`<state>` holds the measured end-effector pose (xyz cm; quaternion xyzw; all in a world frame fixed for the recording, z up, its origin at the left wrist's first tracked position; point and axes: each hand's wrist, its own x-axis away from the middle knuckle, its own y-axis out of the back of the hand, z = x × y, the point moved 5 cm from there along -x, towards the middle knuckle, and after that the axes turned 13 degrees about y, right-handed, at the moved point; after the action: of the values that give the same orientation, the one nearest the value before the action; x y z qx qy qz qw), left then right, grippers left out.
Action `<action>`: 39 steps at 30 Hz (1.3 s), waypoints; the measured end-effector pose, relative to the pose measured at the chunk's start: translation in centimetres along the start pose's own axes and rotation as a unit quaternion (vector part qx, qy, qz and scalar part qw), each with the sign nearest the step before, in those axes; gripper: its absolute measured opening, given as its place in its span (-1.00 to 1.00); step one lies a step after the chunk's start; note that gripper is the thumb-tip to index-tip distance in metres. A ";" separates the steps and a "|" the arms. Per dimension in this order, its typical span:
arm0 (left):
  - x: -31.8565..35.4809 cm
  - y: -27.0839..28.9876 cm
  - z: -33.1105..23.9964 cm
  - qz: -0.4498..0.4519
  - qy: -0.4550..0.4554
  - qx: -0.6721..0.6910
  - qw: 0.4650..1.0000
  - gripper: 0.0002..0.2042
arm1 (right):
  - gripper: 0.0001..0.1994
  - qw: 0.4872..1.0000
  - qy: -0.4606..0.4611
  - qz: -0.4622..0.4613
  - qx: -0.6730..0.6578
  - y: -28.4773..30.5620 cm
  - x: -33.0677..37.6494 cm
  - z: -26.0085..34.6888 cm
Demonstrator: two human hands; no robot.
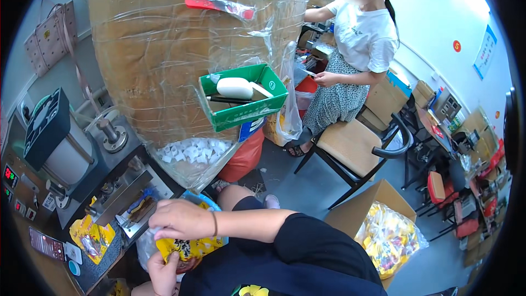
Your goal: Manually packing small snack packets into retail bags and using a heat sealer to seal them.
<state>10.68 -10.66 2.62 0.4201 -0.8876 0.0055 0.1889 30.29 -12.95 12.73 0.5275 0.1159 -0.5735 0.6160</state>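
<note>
My left hand (163,274) is closed on a yellow printed plastic pouch (193,248), with the thumb pressed on its face. Reaching across from the right, my right hand (183,219) is curled at the pouch's upper edge. Its fingertips point down, and what they pinch, if anything, is hidden. Behind the pouch sits a light-blue tub (218,208), partly covered by my arm, with more yellow packaging in it. To the left stands a bench machine with a metal press bar (121,198). Another yellow pouch (93,237) lies on the bench beside it.
A large taped carton (153,49) stands ahead, holding small white pieces (194,151) and a green box (244,115). A phone (47,245) lies at the left. A chair (350,145), a co-worker (350,49) and an open carton (342,214) of bagged yellow packs are at right.
</note>
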 end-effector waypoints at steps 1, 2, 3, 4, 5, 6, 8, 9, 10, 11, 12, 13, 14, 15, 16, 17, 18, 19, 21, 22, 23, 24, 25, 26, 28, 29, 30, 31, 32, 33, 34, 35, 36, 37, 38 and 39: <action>0.6 -0.5 -0.1 0.006 0.032 0.064 0.997 -0.79 | -0.79 0.999 -0.019 0.038 0.015 0.6 0.0 0.1; 1.0 -1.4 -0.4 0.007 0.067 0.129 0.989 -0.71 | -0.79 0.997 -0.021 0.076 0.026 1.0 0.5 -0.7; 1.7 -2.5 -1.6 0.025 0.094 0.174 0.980 -0.75 | -0.79 0.993 -0.020 0.117 0.023 0.7 1.3 -1.3; 1.8 -3.2 -1.4 0.061 0.113 0.184 0.974 -0.73 | -0.75 0.987 -0.057 0.147 -0.021 1.3 1.7 -1.3; 1.8 -4.1 -1.8 0.092 0.114 0.202 0.968 -0.71 | -0.71 0.967 -0.120 0.211 -0.070 1.5 1.9 -1.7; 1.7 -4.6 -1.5 0.129 0.170 0.221 0.951 -0.66 | -0.67 0.962 -0.115 0.226 -0.102 1.8 1.9 -1.7; 0.1 -5.4 -0.4 0.232 0.148 0.242 0.930 -0.62 | -0.64 0.975 -0.109 0.196 0.006 4.3 1.8 -2.5; -0.3 -5.4 0.1 0.230 0.147 0.245 0.930 -0.61 | -0.64 0.902 -0.114 0.318 0.268 4.7 2.1 -4.5; -1.1 -5.3 0.6 0.219 0.142 0.281 0.923 -0.62 | -0.63 0.901 -0.225 0.226 0.294 6.7 1.8 -6.3; -1.8 -4.8 0.9 0.200 0.149 0.305 0.919 -0.63 | -0.61 0.870 -0.232 0.180 0.396 8.6 4.4 -9.2; -2.6 -4.0 1.1 0.180 0.153 0.324 0.916 -0.63 | -0.63 0.837 -0.259 0.229 0.424 9.3 5.3 -11.5; -3.4 -3.3 1.7 0.168 0.157 0.342 0.911 -0.63 | -0.64 0.798 -0.285 0.274 0.454 9.4 6.1 -13.2; -4.2 -2.5 1.1 0.154 0.148 0.363 0.907 -0.65 | -0.64 0.802 -0.283 0.277 0.448 9.3 6.5 -14.4; -4.7 -1.7 0.5 0.138 0.137 0.386 0.902 -0.66 | -0.69 0.815 -0.279 0.277 0.425 8.7 6.7 -15.2; -5.4 -0.8 0.0 0.126 0.115 0.391 0.905 -0.66 | -0.74 0.827 -0.277 0.276 0.404 8.1 6.8 -15.9; -6.1 0.0 -0.1 0.124 0.118 0.396 0.902 -0.66 | -0.74 0.829 -0.275 0.279 0.400 7.7 6.8 -16.0; -6.6 0.5 -0.4 0.124 0.121 0.401 0.899 -0.65 | -0.77 0.848 -0.255 0.259 0.385 7.5 6.6 -15.8; -6.8 1.0 -0.6 0.113 0.138 0.412 0.893 -0.67 | -0.80 0.866 -0.237 0.239 0.369 7.3 6.6 -15.4; -7.1 1.2 -0.4 0.114 0.139 0.409 0.895 -0.67 | -0.79 0.874 -0.230 0.206 0.374 7.2 6.9 -14.8; -7.4 1.2 -0.4 0.117 0.138 0.407 0.896 -0.67 | -0.77 0.880 -0.223 0.174 0.381 7.4 6.8 -14.6; -7.4 1.2 0.1 0.117 0.142 0.406 0.895 -0.67 | -0.77 0.880 -0.227 0.173 0.379 7.3 7.0 -14.5; -7.6 2.3 0.4 0.028 0.072 0.345 0.935 -0.68 | -0.76 0.881 -0.196 0.154 0.402 7.5 6.7 -13.9; -7.4 3.6 0.4 -0.059 0.000 0.278 0.959 -0.68 | -0.75 0.880 -0.165 0.134 0.425 7.6 6.5 -13.3; -6.7 6.4 -0.6 -0.200 0.002 0.084 0.976 -0.68 | -0.75 0.874 -0.175 0.135 0.433 8.3 6.7 -12.9; -5.7 12.6 -1.7 -0.437 -0.172 -0.109 0.876 -0.56 | -0.78 0.868 -0.136 0.078 0.472 8.6 5.9 -11.8; -4.7 14.2 -3.0 -0.497 -0.228 -0.327 0.771 -0.42 | -0.78 0.868 -0.137 0.079 0.471 8.2 6.2 -11.7; -5.0 15.5 -1.0 -0.447 -0.146 -0.456 0.756 -0.40 | -0.78 0.885 -0.174 0.013 0.432 8.7 6.7 -11.5; -5.7 15.8 0.9 -0.387 -0.062 -0.573 0.720 -0.37 | -0.78 0.895 -0.208 -0.054 0.391 9.4 6.9 -11.4; -4.8 14.6 0.6 -0.359 -0.094 -0.572 0.732 -0.39 | -0.78 0.894 -0.207 -0.055 0.393 9.7 6.7 -11.1; -3.2 13.1 0.0 -0.331 -0.125 -0.569 0.742 -0.42 | -0.76 0.906 -0.192 -0.044 0.375 9.7 6.4 -10.2; -2.0 12.1 -0.6 -0.324 -0.134 -0.543 0.763 -0.52 | -0.74 0.918 -0.175 -0.033 0.355 9.5 6.0 -9.2; -0.7 12.6 0.1 -0.345 -0.140 -0.486 0.790 -0.59 | -0.74 0.919 -0.172 -0.034 0.353 9.3 5.6 -8.5; -0.2 13.0 0.9 -0.360 -0.147 -0.426 0.817 -0.66 | -0.74 0.929 -0.165 -0.037 0.329 8.7 5.3 -8.0; 0.1 13.8 1.9 -0.405 -0.107 -0.335 0.844 -0.74 | -0.74 0.939 -0.158 -0.039 0.303 7.7 5.0 -7.5; -0.1 13.1 2.6 -0.344 -0.075 -0.101 0.931 -0.77 | -0.78 0.950 -0.184 -0.063 0.244 6.2 5.1 -7.1; -0.4 11.5 2.7 -0.265 -0.036 0.139 0.954 -0.79 | -0.80 0.965 -0.185 -0.008 0.184 4.4 4.7 -6.5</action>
<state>1.41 -3.37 1.69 0.6619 -0.7413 0.0633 0.0913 38.45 -11.60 8.83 0.5159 -0.1035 -0.6774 0.5141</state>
